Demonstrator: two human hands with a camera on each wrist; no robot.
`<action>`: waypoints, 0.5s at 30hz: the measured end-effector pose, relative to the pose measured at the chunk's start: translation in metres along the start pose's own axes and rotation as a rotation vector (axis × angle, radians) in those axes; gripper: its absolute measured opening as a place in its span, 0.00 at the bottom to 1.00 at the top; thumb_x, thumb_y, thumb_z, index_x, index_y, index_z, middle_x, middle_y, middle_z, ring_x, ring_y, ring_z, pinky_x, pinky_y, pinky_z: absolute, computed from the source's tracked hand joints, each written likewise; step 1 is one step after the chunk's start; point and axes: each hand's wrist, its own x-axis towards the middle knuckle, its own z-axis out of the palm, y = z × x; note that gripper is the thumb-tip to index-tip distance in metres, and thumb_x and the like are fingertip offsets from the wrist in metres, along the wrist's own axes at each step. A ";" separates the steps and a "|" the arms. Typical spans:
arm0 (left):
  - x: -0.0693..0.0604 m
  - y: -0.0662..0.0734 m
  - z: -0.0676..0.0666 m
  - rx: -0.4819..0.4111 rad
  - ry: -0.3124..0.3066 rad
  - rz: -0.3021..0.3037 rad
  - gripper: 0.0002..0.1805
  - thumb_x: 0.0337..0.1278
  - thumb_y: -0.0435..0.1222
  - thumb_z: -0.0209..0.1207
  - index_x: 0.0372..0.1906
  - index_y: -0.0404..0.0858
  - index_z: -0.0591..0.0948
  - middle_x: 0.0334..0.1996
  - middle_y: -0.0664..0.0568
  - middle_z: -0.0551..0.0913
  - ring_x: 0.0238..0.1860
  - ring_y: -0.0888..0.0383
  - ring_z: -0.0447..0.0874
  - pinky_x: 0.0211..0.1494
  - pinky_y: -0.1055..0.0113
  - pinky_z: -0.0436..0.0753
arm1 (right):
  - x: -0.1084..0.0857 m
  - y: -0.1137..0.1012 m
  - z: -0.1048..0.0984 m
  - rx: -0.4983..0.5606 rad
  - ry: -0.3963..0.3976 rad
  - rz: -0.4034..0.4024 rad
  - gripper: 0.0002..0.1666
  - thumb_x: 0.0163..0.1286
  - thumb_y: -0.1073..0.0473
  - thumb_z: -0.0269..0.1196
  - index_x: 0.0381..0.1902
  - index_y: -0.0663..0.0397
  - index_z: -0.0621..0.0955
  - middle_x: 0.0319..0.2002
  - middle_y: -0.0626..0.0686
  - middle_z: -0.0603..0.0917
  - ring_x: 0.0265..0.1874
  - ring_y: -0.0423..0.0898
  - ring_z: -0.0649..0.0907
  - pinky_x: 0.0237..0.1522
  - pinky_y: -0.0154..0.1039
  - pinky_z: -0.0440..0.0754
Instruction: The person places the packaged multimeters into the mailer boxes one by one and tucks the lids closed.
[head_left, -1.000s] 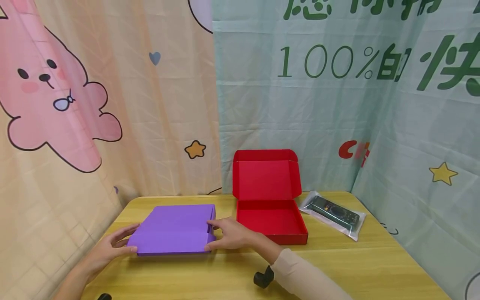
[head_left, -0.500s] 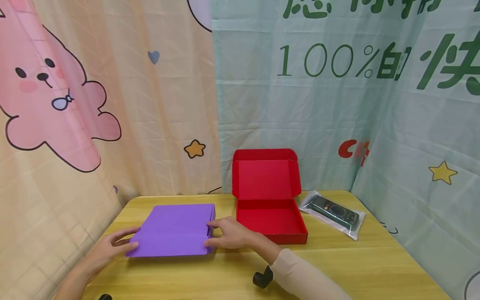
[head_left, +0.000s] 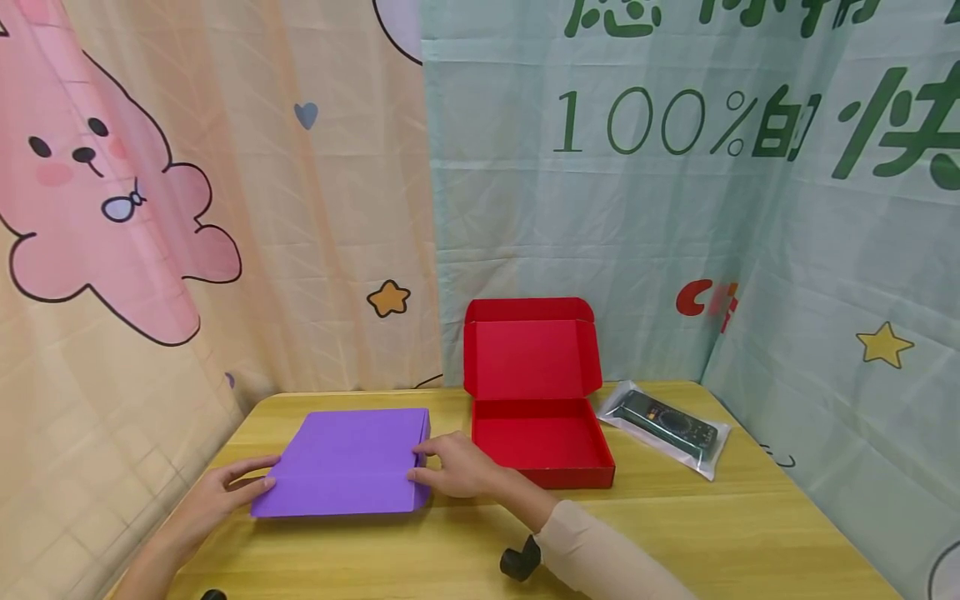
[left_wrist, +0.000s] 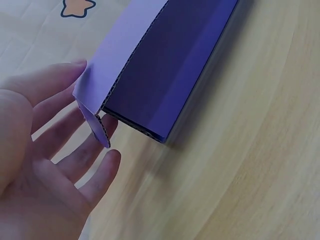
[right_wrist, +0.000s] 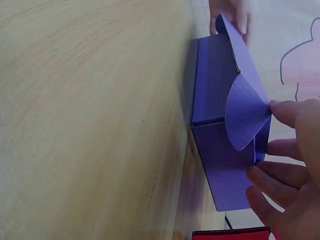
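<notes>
The purple cardboard box (head_left: pixel 345 458) stands on the left half of the table, its lid down over it and the front flap tilted outward. My left hand (head_left: pixel 213 504) holds the flap's left corner, thumb on the outer face and fingers spread behind the side ear (left_wrist: pixel 95 125). At the right end, my right hand (head_left: pixel 457 467) has its thumb on the lid's corner and its fingers along the side wall (right_wrist: pixel 225 160). A rounded ear (right_wrist: pixel 245 112) sticks out there, and a dark opening shows under the flap in the left wrist view.
An open red box (head_left: pixel 540 442) with its lid upright stands right of the purple one. Beyond it lies a black device in a clear bag (head_left: pixel 667 425). Curtains (head_left: pixel 585 233) hang behind the table (head_left: pixel 675 533). A black object (head_left: pixel 520 560) is by the right sleeve.
The purple box's front flap has swung outward, its lower edge now nearer me and farther left. My left thumb has shifted slightly upward with it; my right hand has hardly moved.
</notes>
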 end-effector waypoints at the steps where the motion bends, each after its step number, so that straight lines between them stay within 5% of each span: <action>1: 0.000 0.000 0.000 -0.003 -0.003 -0.001 0.29 0.73 0.41 0.63 0.70 0.28 0.74 0.68 0.33 0.73 0.51 0.72 0.80 0.50 0.69 0.82 | 0.000 0.000 0.000 -0.004 0.004 -0.001 0.26 0.73 0.47 0.67 0.62 0.56 0.85 0.54 0.47 0.88 0.54 0.41 0.84 0.53 0.32 0.81; 8: 0.001 -0.003 0.001 0.011 0.001 -0.012 0.26 0.74 0.40 0.62 0.67 0.28 0.77 0.63 0.36 0.79 0.50 0.70 0.82 0.49 0.68 0.83 | 0.002 0.002 0.004 -0.034 0.021 -0.016 0.24 0.72 0.48 0.69 0.60 0.56 0.86 0.54 0.47 0.87 0.56 0.40 0.83 0.58 0.35 0.79; 15: 0.003 0.000 0.000 0.112 -0.018 -0.032 0.24 0.71 0.41 0.65 0.63 0.29 0.81 0.61 0.34 0.80 0.49 0.63 0.83 0.47 0.66 0.83 | 0.007 -0.002 0.002 -0.215 0.002 -0.076 0.16 0.69 0.49 0.70 0.48 0.52 0.91 0.45 0.45 0.88 0.53 0.40 0.81 0.56 0.33 0.78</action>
